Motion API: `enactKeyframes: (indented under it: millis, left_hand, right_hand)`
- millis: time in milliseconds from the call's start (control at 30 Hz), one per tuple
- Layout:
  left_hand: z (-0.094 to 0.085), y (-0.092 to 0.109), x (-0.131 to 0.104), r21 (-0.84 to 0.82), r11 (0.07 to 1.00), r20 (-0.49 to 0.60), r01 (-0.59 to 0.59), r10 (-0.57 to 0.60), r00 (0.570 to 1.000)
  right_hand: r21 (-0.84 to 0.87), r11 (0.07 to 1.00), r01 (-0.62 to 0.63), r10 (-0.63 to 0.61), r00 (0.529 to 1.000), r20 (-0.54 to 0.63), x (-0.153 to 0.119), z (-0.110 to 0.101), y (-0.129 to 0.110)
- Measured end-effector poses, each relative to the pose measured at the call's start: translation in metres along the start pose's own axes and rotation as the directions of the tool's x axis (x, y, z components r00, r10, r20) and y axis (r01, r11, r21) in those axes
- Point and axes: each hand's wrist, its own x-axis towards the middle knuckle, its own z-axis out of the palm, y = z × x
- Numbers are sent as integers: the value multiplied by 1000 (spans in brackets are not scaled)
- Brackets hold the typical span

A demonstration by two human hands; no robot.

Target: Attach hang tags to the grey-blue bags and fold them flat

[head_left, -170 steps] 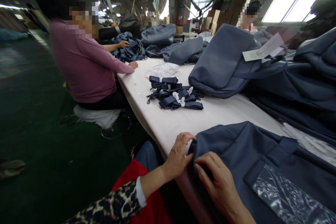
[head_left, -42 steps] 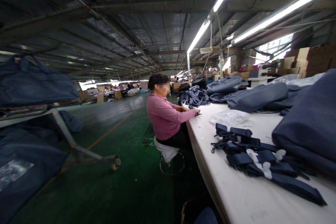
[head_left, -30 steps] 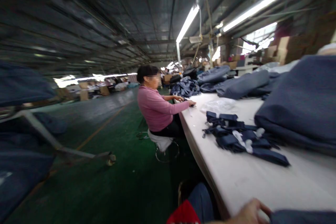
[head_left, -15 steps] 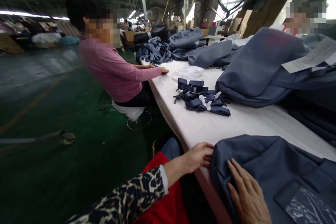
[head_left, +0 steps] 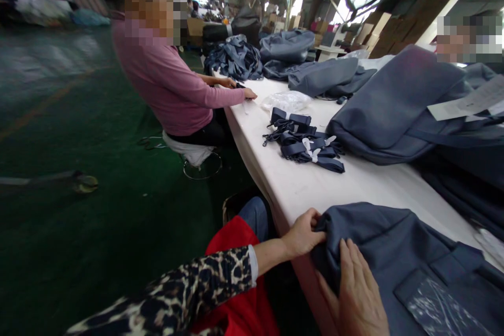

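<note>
A dark blue-grey bag (head_left: 386,241) lies at the near right on the white table, with a clear plastic window pocket (head_left: 444,307) on its face. My left hand (head_left: 305,233) is closed on the bag's near-left corner, its fingertips pinching the fabric. Resting on the same bag is my right hand (head_left: 358,289), its fingers stretched out together and its thumb apart by the bag's side edge. Just beyond lie bundled dark straps (head_left: 309,142) with white ties. Part of the bag runs out of view at the right.
A larger filled bag (head_left: 397,105) with paper sheets (head_left: 468,100) stands at the right. Farther back are a clear plastic bag (head_left: 285,101), a heap of fabric strips (head_left: 236,58) and more bags (head_left: 323,76). A co-worker in pink (head_left: 169,84) sits at the table's left edge (head_left: 252,168).
My left hand has gone from resting at the bag's corner to pinching it, and the corner fabric is now folded up. My right hand has shifted slightly left. The view has tilted down a little.
</note>
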Motion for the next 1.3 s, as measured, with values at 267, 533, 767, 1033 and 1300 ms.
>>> enactKeyframes:
  millis: [267,533,767,1033,1300]
  left_hand:
    - [-10,7,-3,-30,999,173,-27,32,984]
    - [-7,4,-5,-16,995,120,-100,101,988]
    - [-6,15,-17,270,950,-14,-154,164,986]
    - [1,1,-5,150,985,-3,-88,89,996]
    - [-10,13,-2,201,968,135,-151,125,983]
  right_hand:
    - [53,994,-94,93,996,16,5,-7,8]
    - [205,933,-295,292,955,47,25,-48,26]
    - [207,944,-257,268,963,-24,27,-49,21]
    - [115,990,-81,87,995,-44,9,-27,5]
    - [190,973,-130,147,986,-82,11,-30,-1]
